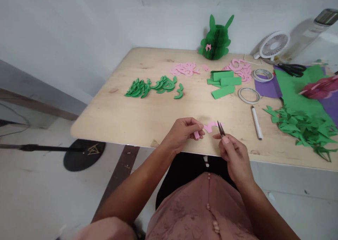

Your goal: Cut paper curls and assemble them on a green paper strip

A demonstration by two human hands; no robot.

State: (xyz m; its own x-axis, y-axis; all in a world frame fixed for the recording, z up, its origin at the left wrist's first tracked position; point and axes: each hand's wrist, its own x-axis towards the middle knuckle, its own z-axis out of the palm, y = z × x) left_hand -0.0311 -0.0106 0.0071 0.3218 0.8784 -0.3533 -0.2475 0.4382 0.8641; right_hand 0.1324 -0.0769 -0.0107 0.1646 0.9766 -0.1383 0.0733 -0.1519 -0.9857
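Near the table's front edge, my left hand (190, 131) pinches a piece of pink paper (196, 134). A curvy pink strip (210, 126) stretches from those fingers toward the right; whether it is one with the pinched piece I cannot tell. My right hand (233, 150) is wrapped round a small pair of scissors (221, 128), whose narrow blades point up and stand slightly apart by the strip's right end. The fingers hide the scissors' handles.
Green cut-outs (138, 88), pink scraps (185, 69) and folded green paper (224, 81) lie farther back. Rightward are tape rolls (249, 96), a white marker (256, 123), green scraps (303, 127) and black-handled scissors (292, 69). A green paper rabbit (216, 41) and a small fan (274, 45) stand behind.
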